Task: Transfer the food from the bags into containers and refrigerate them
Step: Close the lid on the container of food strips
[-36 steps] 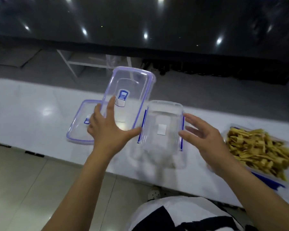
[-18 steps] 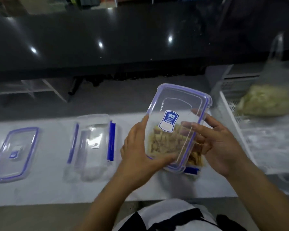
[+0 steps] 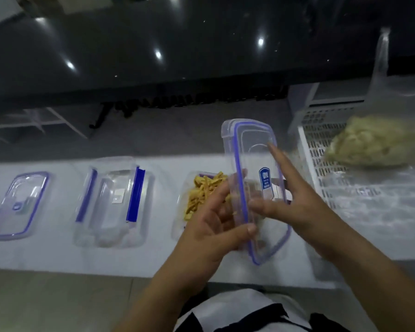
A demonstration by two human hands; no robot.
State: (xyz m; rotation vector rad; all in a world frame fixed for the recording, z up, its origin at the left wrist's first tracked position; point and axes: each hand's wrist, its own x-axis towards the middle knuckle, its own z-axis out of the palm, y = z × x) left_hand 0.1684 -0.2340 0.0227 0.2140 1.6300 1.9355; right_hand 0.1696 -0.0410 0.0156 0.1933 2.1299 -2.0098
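Observation:
A clear lid (image 3: 254, 164) with a blue seal and a blue label stands on edge, tilted, above a clear container of yellow food strips (image 3: 203, 190) on the white counter. My left hand (image 3: 213, 233) grips the lid's near left edge, thumb on its rim. My right hand (image 3: 290, 202) presses flat against the lid's right face, fingers spread. An empty clear container with blue clips (image 3: 113, 202) sits left of the food. A second lid (image 3: 18, 204) lies flat at the far left. A clear bag of pale food (image 3: 374, 142) rests in a white basket (image 3: 314, 149) at the right.
The white counter (image 3: 58, 255) runs left to right, its front edge close to my body. A dark glossy surface (image 3: 177, 56) spans the back. White shelf frames (image 3: 46, 123) stand behind the counter on the left.
The view swung right. My left hand carried the lid from the empty container over to the food container; my right hand joined it, and the lid has turned from facing me onto its edge.

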